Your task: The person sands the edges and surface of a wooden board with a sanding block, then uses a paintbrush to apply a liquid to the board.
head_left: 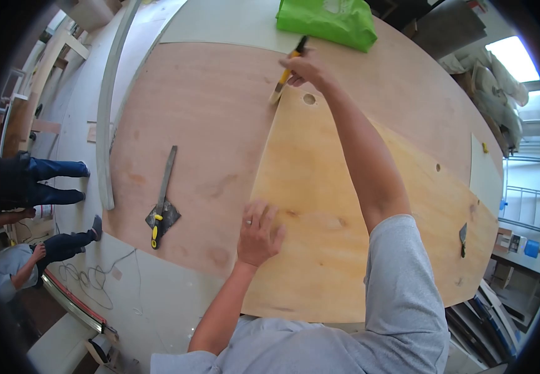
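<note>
My right hand is closed round a brush with a black and yellow handle. Its bristles touch the far corner of a yellowish plywood panel, near a round hole. Flat on the panel's left edge lies my left hand, fingers spread, a ring on one finger, holding nothing. Beneath the panel is a larger reddish-brown board. On that board, to the left, a file with a yellow and black handle rests across a dark square plate.
A green bag lies at the far edge. A small dark blade tool sits on the panel's right. Two people are at the left, beyond a grey strip. A cable runs over the floor.
</note>
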`<state>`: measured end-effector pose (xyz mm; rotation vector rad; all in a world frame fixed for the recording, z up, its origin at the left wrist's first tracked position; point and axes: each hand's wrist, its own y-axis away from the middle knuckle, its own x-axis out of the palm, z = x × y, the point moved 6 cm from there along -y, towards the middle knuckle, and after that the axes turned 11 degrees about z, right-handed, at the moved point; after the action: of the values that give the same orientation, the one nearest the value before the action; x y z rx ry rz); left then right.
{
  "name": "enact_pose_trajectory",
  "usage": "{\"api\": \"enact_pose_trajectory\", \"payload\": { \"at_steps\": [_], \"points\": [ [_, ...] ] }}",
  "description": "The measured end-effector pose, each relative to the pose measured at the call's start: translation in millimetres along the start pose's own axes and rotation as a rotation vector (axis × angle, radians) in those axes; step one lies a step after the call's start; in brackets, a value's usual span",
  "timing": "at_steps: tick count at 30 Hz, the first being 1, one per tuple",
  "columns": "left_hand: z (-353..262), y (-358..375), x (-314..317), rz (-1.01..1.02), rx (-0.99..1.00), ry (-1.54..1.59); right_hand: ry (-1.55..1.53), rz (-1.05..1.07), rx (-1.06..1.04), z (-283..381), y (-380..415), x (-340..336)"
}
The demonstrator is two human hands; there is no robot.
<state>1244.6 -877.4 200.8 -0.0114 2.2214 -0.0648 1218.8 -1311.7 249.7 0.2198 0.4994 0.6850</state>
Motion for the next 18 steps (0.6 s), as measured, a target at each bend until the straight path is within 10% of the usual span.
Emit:
{"api": "enact_pose_trajectory", "payload": {
  "at_steps": [6,13,18],
  "points": [
    [-1.9,-1.9,0.4,0.023,-0.001,-0.042,0.299,-0.397,0.173,-12.8,25.7,-83.3],
    [-2.9,-2.2,4.0,0.031,-0.003,-0.062,-0.472,-0.245,-0.254,1.3,4.9,-60.3],
    [-5.6,-3.5,2.3,0.013,-0.001,-0.072,0.059,0.249,-0.174,52.3,11.7,21.9]
  ]
}}
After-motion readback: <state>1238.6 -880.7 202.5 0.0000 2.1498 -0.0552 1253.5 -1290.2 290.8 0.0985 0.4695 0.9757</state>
